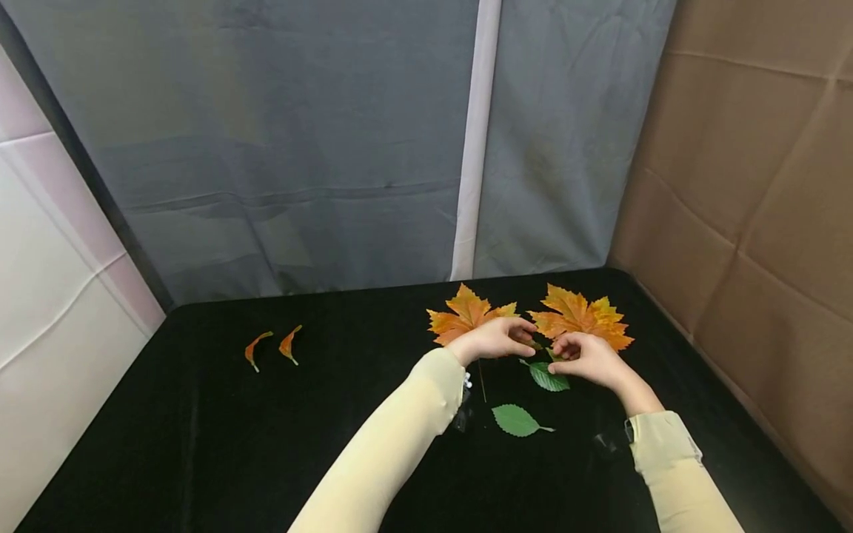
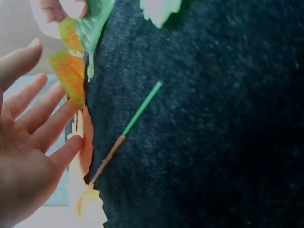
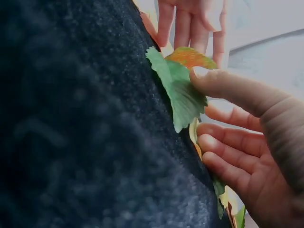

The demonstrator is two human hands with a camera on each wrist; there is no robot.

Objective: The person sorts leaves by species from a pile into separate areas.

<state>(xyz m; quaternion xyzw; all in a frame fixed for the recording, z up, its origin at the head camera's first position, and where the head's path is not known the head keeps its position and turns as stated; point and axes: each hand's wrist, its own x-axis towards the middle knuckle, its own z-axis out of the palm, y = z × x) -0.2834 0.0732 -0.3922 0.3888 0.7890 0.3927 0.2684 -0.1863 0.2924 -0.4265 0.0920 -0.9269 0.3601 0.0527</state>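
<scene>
Two orange maple leaves [image 1: 578, 322] lie at the right back of a black-covered table. My left hand [image 1: 496, 339] hovers over the left maple leaf [image 1: 463, 305], its fingers loosely spread beside a small orange-yellow leaf [image 2: 70, 78]. My right hand [image 1: 593, 360] is bent over a serrated green leaf [image 1: 549, 377], thumb along its edge and the other fingers apart from the thumb. Another small orange-green leaf [image 2: 70, 33] shows by the right fingertips, partly covered. Whether the right fingers touch that small leaf is hidden. A second green leaf [image 1: 516, 420] lies nearer me.
Two small curled orange leaves [image 1: 256, 349] lie apart on the left of the black table [image 1: 200, 429]. A long thin stem [image 2: 126, 135] runs from the left maple leaf toward me. Grey curtains [image 1: 300, 148] stand behind; a brown cloth wall [image 1: 753, 185] borders the right.
</scene>
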